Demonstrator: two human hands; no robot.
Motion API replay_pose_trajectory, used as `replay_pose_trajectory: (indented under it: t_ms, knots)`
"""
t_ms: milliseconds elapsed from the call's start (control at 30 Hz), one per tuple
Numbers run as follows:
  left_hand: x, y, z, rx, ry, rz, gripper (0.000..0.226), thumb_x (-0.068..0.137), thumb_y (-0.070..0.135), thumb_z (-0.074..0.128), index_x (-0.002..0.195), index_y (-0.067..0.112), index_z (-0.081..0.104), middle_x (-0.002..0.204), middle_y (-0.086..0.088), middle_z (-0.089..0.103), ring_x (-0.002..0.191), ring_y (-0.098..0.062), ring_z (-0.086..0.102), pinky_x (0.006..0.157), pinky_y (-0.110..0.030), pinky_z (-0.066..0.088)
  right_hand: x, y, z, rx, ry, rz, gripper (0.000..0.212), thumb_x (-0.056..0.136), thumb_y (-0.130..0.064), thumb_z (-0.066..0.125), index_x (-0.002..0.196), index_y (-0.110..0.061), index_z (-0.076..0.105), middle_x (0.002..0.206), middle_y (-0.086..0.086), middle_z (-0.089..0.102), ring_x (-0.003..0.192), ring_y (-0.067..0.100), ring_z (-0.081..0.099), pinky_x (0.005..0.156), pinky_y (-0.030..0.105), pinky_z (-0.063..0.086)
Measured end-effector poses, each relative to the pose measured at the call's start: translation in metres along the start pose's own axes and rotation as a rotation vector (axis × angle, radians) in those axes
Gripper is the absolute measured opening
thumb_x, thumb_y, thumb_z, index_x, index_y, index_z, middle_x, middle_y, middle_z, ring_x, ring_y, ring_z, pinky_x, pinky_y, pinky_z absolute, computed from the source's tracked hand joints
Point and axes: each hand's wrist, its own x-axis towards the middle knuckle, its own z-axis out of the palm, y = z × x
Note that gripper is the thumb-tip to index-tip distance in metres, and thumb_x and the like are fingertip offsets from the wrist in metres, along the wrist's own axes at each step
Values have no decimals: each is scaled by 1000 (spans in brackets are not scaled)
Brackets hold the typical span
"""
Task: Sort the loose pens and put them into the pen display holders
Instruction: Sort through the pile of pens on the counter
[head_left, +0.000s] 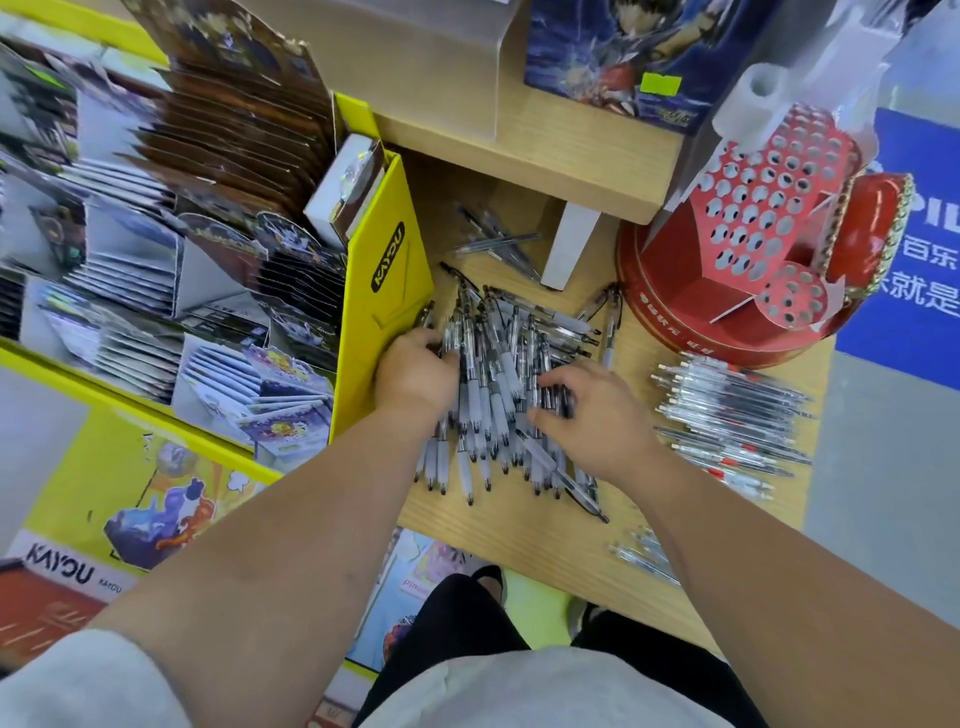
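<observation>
A heap of clear pens with white grips (498, 374) lies on the wooden table (524, 525). My left hand (413, 371) is at the heap's left edge, its fingers curled round several pens. On the right part of the heap my right hand (592, 410) has its fingertips curled onto pens and pinches them. A tidy row of clear pens with red marks (732, 415) lies to the right. The red pen display holder (753, 228), full of round holes, stands at the back right with no pens showing in it.
A yellow card display rack (384, 270) with packs stands hard against the heap's left side. A few pens (498, 239) lie at the back under a wooden shelf (530, 156). More pens (644, 556) sit near the table's front edge.
</observation>
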Motion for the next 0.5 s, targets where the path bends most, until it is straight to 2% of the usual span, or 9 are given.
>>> replay_pose_trajectory:
  t_ms: [167,300,400,500]
  knots:
    - [-3,-2,0,-22,44,25,22,95,23,66,116,20,68,85,-8,73,63,-22,60,59,-28,48,-2,0,0,15,-4,2,47,89,-47,68,131,-28,61,133,-3,55,124,24,48,92,32,40]
    - [-7,-2,-4,138,27,98,4,94,20,64,91,17,65,76,-5,70,68,-26,67,64,-35,58,-4,-1,0,31,11,6,45,89,-44,68,130,-27,62,132,-4,55,124,23,48,92,31,40]
    - [-9,-5,-7,209,21,150,11,97,20,62,102,15,70,89,-8,73,77,-29,69,71,-38,60,-5,-3,0,28,11,9,45,89,-44,69,130,-27,62,133,-5,55,125,23,47,91,29,35]
    - [-11,-5,-9,129,9,100,9,97,18,62,91,22,67,83,-2,72,69,-24,67,63,-32,56,-5,-4,-2,19,-8,19,46,89,-45,68,131,-27,61,135,-5,54,127,23,45,93,30,34]
